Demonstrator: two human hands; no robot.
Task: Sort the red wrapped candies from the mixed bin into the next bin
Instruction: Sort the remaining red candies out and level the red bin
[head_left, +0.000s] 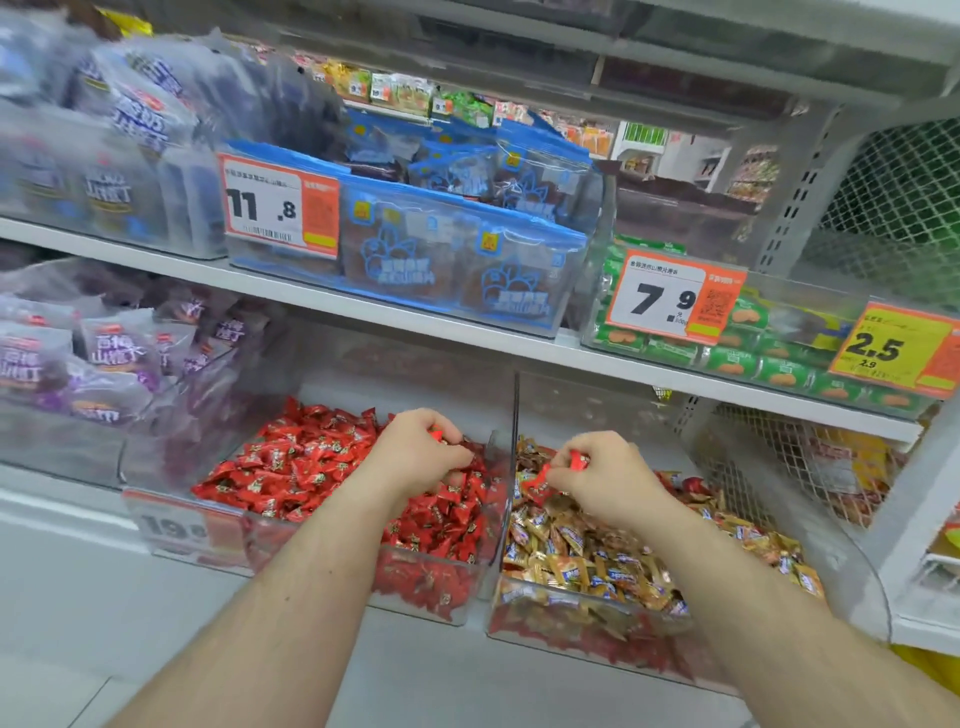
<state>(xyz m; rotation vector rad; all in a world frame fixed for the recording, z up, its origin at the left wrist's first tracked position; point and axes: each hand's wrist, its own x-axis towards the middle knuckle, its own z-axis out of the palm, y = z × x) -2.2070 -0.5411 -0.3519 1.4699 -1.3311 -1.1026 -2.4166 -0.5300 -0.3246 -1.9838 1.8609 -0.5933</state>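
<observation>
Two clear plastic bins stand side by side on the lowest shelf. The left bin (291, 558) is heaped with red wrapped candies (291, 457). The right, mixed bin (852, 577) holds mostly gold and blue wrapped candies (587, 561), with a few red ones among them and more red low at its front. My left hand (415, 449) hovers over the right side of the red bin, fingers closed on a red candy (436, 434). My right hand (605, 475) is over the back left of the mixed bin, gripping red candies (576, 460).
A clear divider wall (511, 467) separates the two bins. The shelf above (363, 306) carries blue snack bags, green packets and price tags reading 11.8, 7.9 and 2.5. Purple bags fill the left. Wire mesh (753, 467) closes the right side.
</observation>
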